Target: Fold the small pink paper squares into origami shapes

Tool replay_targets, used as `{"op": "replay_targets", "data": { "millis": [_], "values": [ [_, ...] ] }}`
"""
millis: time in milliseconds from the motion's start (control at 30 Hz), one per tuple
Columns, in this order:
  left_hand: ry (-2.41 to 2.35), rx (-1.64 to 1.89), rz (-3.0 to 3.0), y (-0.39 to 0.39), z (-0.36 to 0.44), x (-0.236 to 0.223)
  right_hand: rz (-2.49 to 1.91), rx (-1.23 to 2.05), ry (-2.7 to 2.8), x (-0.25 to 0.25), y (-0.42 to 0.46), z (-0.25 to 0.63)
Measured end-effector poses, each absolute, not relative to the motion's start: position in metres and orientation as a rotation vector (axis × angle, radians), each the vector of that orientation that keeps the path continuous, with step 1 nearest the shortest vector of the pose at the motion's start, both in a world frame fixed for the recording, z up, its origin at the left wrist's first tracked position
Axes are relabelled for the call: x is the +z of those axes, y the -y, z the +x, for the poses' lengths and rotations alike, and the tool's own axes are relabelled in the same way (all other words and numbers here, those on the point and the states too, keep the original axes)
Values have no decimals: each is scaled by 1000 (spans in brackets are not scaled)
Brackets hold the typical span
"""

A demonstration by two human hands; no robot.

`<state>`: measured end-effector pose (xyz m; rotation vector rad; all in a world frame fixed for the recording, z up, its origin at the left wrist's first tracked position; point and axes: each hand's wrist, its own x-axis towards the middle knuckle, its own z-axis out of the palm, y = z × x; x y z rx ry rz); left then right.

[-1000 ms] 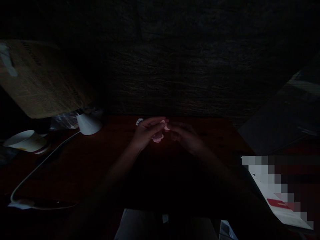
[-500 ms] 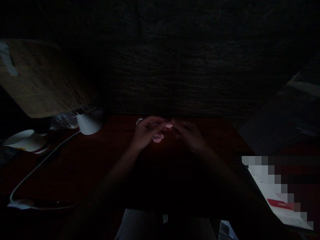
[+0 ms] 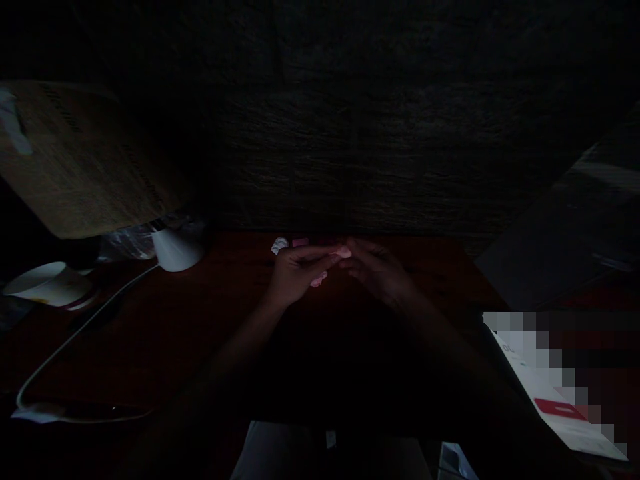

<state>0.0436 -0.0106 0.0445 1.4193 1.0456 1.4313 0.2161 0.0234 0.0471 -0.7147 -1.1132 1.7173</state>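
A small pale pink lump (image 3: 343,251) is pinched between the fingertips of both hands, over the far part of the table; the dim light hides what it is made of. My left hand (image 3: 295,272) closes thumb and fingers on its left side. My right hand (image 3: 376,268) touches it from the right with bent fingers. Just below the left fingers lies a crumpled pink piece (image 3: 319,279), partly covered by that hand. Behind the left hand are a crumpled white piece (image 3: 280,246) and a flat pink piece (image 3: 301,243).
The dark reddish table (image 3: 210,320) meets a rough wall (image 3: 320,153). At left stand a white lamp base (image 3: 177,251), a large brown shade-like paper cover (image 3: 90,160), a tilted paper cup (image 3: 50,283) and a white cable (image 3: 75,333). A white printed item (image 3: 560,407) lies at right.
My left fingers have straightened along the pink lump and cover more of the crumpled pink piece below. The white and flat pink pieces behind that hand show more now.
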Motion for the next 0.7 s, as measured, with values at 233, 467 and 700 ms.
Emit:
{"op": "replay_targets", "data": {
  "millis": [233, 467, 700],
  "values": [
    [-1049, 1458, 1419, 9, 45, 43, -642, 1739, 1110, 47, -22, 215],
    [-1105, 1499, 1329, 9, 48, 42, -654, 1638, 1110, 47, -24, 216],
    [-1142, 1486, 1419, 8, 47, 35, -716, 1539, 1168, 45, -26, 217]
  ]
}}
